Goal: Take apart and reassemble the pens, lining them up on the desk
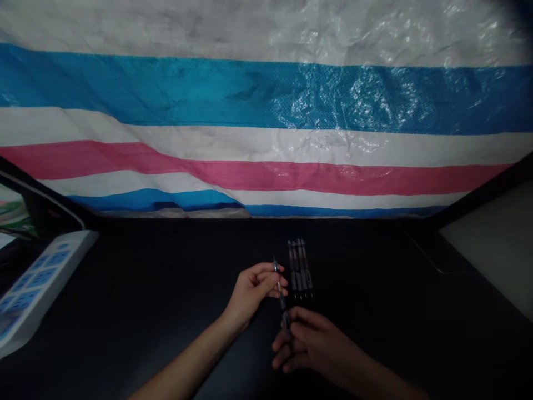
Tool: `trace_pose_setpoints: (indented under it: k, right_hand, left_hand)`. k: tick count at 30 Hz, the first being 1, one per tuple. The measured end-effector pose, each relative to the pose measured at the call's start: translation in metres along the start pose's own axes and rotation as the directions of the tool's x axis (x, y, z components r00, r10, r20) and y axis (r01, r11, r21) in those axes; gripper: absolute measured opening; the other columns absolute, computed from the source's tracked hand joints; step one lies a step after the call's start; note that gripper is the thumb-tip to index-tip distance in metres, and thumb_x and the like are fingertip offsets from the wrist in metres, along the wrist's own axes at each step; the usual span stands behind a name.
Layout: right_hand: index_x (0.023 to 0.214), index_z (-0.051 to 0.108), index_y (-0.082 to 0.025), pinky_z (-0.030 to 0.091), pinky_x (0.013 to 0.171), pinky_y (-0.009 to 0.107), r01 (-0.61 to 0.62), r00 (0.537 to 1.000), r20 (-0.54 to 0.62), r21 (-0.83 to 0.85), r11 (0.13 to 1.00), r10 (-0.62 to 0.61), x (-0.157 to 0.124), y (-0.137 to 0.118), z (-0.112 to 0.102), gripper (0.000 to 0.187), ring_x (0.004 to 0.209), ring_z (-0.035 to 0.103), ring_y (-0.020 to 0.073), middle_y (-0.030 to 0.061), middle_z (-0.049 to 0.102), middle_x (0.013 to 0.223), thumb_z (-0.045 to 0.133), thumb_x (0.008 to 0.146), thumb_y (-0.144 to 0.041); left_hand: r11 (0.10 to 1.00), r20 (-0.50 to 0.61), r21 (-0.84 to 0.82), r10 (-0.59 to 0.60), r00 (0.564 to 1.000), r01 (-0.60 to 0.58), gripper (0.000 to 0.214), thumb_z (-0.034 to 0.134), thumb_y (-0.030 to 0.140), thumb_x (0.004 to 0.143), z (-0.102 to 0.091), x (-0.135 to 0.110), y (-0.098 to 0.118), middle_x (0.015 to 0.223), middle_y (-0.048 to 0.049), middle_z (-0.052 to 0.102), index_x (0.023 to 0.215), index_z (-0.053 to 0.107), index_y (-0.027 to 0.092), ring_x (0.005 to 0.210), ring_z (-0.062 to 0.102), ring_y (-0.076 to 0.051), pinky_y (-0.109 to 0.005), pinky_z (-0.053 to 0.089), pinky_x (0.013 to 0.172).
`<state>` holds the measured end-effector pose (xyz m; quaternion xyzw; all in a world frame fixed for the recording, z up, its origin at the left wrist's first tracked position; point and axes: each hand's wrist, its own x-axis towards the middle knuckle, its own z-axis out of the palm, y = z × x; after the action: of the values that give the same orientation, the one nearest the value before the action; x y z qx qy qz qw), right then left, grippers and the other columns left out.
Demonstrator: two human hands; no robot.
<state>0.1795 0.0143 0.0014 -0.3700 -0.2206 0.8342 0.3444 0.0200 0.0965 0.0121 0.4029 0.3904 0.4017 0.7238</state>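
Note:
A slim pen (280, 289) with a clear barrel is held over the black table (166, 289). My left hand (255, 290) pinches its upper half between thumb and fingers. My right hand (310, 341) is closed around its lower end, close to me. Just beyond the hands, a row of several dark pens (300, 269) lies side by side on the table, pointing away from me and not touched by either hand.
A white power strip with blue sockets (35, 283) lies along the table's left edge. A striped white, blue and pink tarp (266, 122) hangs behind the table. A pale surface (495, 244) sits at the right.

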Motion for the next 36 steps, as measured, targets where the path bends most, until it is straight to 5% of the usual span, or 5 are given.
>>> trace_pose_setpoints:
  k: [10, 14, 19, 32, 36]
  right_hand:
    - [0.101, 0.057, -0.011, 0.051, 0.074, 0.036, -0.021, 0.998, 0.054, 0.017, 1.0, 0.02, 0.0006, -0.0031, -0.0013, 0.042, 0.082, 0.072, 0.0248, 0.0131, 0.071, 0.091, 0.074, 0.078, -0.043]
    - [0.086, 0.058, -0.01, 0.052, 0.073, 0.035, -0.019, 0.999, 0.043, -0.04, 0.999, 0.021, 0.0021, -0.0017, -0.0027, 0.034, 0.08, 0.072, 0.0237, 0.0127, 0.07, 0.089, 0.073, 0.078, -0.039]
    - [0.099, 0.057, -0.011, 0.052, 0.075, 0.037, -0.018, 0.997, 0.08, -0.022, 1.0, 0.02, 0.0001, -0.0023, -0.0023, 0.039, 0.083, 0.072, 0.0243, 0.0138, 0.07, 0.094, 0.072, 0.08, -0.041]
    - [0.086, 0.055, -0.012, 0.052, 0.072, 0.033, -0.018, 0.998, 0.056, -0.031, 0.999, 0.02, -0.0015, -0.0009, -0.002, 0.04, 0.078, 0.072, 0.0221, 0.0111, 0.069, 0.092, 0.074, 0.078, -0.046]
    - [0.1, 0.053, -0.014, 0.051, 0.071, 0.035, -0.032, 0.996, 0.079, -0.001, 0.999, 0.032, -0.0022, -0.0027, -0.0029, 0.044, 0.078, 0.073, 0.0239, 0.0112, 0.069, 0.094, 0.074, 0.078, -0.045]
  left_hand:
    - [1.0, 0.002, 0.011, 0.001, 1.0, -0.001, 0.038, 0.079, 0.042, 0.07, 0.003, -0.0008, -0.0023, 0.07, -0.0054, 0.071, 0.091, 0.069, 0.012, 0.058, 0.067, -0.013, -0.022, 0.05, 0.056]
    - [1.0, 0.008, -0.001, -0.003, 1.0, 0.003, 0.037, 0.078, 0.041, 0.072, 0.0037, -0.002, -0.0011, 0.072, -0.0063, 0.072, 0.093, 0.069, 0.011, 0.058, 0.067, -0.014, -0.022, 0.05, 0.056]
    - [1.0, 0.01, -0.016, 0.006, 1.0, -0.006, 0.036, 0.079, 0.039, 0.072, 0.0033, -0.0023, -0.0014, 0.072, -0.0061, 0.072, 0.093, 0.07, 0.012, 0.059, 0.067, -0.014, -0.022, 0.051, 0.056]
    - [0.999, -0.032, -0.032, 0.009, 0.999, -0.01, 0.035, 0.078, 0.038, 0.073, 0.0009, -0.0022, -0.0029, 0.074, -0.0058, 0.072, 0.094, 0.069, 0.012, 0.062, 0.068, -0.014, -0.022, 0.053, 0.059]
    - [0.999, -0.053, -0.039, 0.012, 0.999, -0.014, 0.035, 0.079, 0.037, 0.072, 0.0007, -0.0019, -0.0007, 0.073, -0.0056, 0.072, 0.094, 0.069, 0.012, 0.062, 0.068, -0.014, -0.022, 0.053, 0.059]
